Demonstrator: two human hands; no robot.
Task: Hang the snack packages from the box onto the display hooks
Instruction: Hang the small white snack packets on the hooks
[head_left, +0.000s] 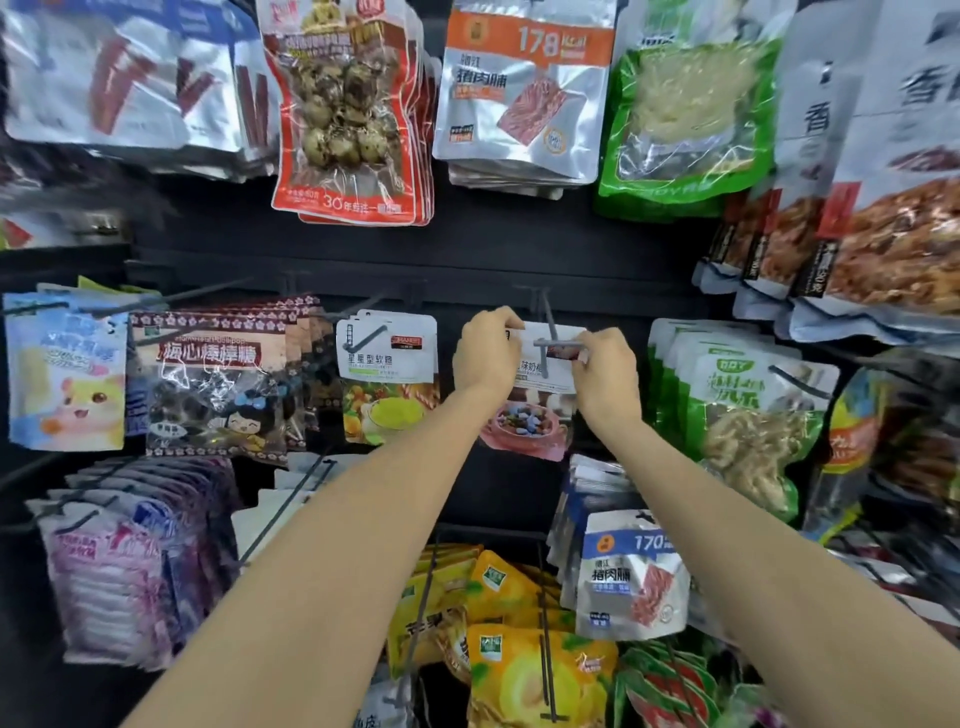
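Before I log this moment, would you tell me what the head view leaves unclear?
- The held white package: its upper corners are covered by the left hand and right hand.
- Whether its hole is already on the hook: hidden by the fingers.
- The box: not in view.
- Packages at upper left: print blurred.

Single head-worn wide-angle view, facing forward and slightly down at dark display wall. Close range: forearms reach in from bottom edge, packages fill frame edge to edge, bulging toward corners.
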